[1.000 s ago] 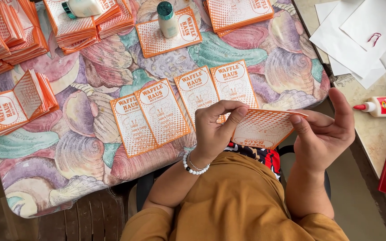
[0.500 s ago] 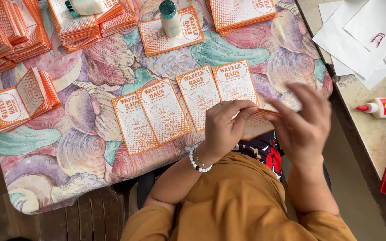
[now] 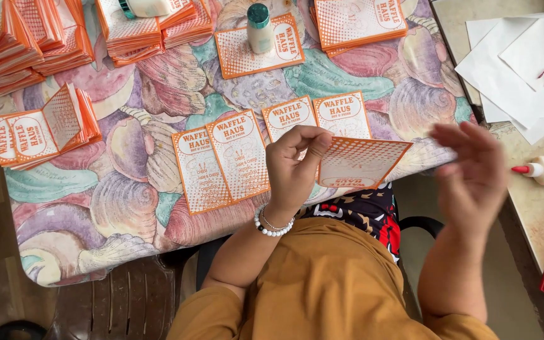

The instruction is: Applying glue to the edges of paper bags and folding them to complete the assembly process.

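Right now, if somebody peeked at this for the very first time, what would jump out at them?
First, the left hand in the middle, pinching an orange-and-white card by its edge, while the blurred right hand hangs open beside it, not touching. Then the pastel seashell tablecloth, with four matching cards laid flat in a row and orange stacks piled along its far edge.

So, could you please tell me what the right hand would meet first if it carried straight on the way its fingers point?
Probably the orange card held by the left hand; the right hand is blurred, so depth is uncertain.
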